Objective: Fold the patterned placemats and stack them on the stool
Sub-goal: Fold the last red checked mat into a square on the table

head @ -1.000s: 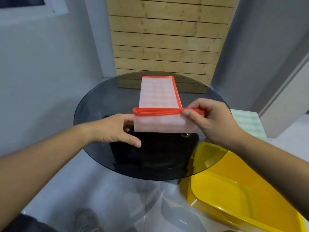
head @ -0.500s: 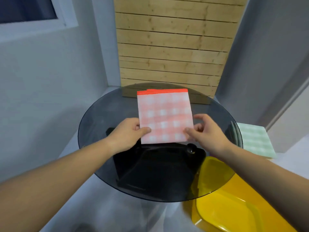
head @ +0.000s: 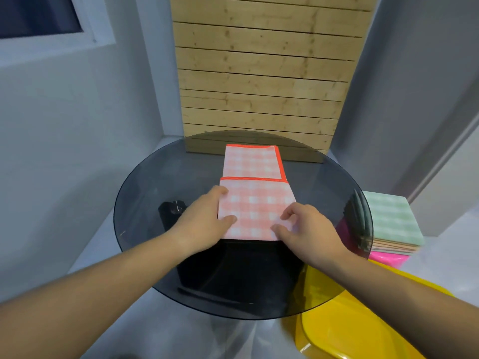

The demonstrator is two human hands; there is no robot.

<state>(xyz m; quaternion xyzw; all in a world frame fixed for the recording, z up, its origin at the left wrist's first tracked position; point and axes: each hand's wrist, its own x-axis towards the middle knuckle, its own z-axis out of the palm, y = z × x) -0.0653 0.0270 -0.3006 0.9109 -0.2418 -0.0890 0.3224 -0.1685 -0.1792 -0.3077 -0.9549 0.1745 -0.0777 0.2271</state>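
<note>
Step in hand: folding a pink checked placemat on the round dark-glass desk; judged partway, with another fold likely before stacking.
Left hand: laid fairly flat on the left edge of the near layer, thumb and forefinger on top of the cloth, pressing rather than gripping.
Right hand: bent over the near right corner, seemingly pinching it between thumb and curled fingertips.
Next move, as a guess: flattening the crease and squaring the edges, then carrying across to the right; calls for holding the layers together through the lift.
Placemat position: flat at the middle of the desk, running from near to far, with the near edge under both hands.
Placemat look: pale pink-and-white gingham, thin and limp; bright orange trim along the far edge, down the right side of the far part, and across the middle at the end of the upper layer.
Stool: bright pink and low, to the right beyond the desk edge, well apart from the hands.
Stack of folded placemats: resting on the stool, with a green checked one on top and peach edges beneath.
Also in view: yellow tub at the near right, partly under the desk.
</note>
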